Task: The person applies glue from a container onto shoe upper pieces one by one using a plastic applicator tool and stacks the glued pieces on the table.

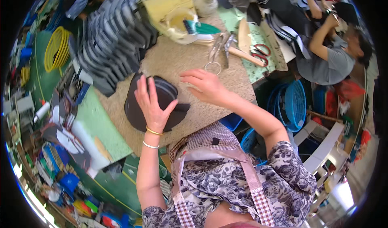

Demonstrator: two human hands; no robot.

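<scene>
Both of my hands are over the speckled tan work pad point(178, 58), and I place everything from that pad. My left hand point(152, 103) lies flat, fingers spread and pointing away from me, pressing down on the dark leather piece point(139, 116) that sits on the pad's near-left part; the hand grips nothing, it only rests on top. A smaller rounded dark piece point(165, 91) lies on the bigger one, just right of my fingers. My right hand point(204, 86) hovers open over the pad's middle, fingers loosely stretched toward the left, holding nothing; its fingertips are near the leather but I cannot tell if they touch it.

At the pad's far edge lie a metal ring point(213, 67) and some metal pliers-like tools point(222, 46), though the view there is too small to be sure of their kind. A green-backed brush point(202, 28) sits beyond them. Right of the pad, on a green cutting mat point(258, 72), rest red-handled scissors point(260, 53). Left of the pad stands a tall fanned stack of grey cut pieces point(111, 42). Further right, another person point(329, 58) in a grey shirt sits working.
</scene>
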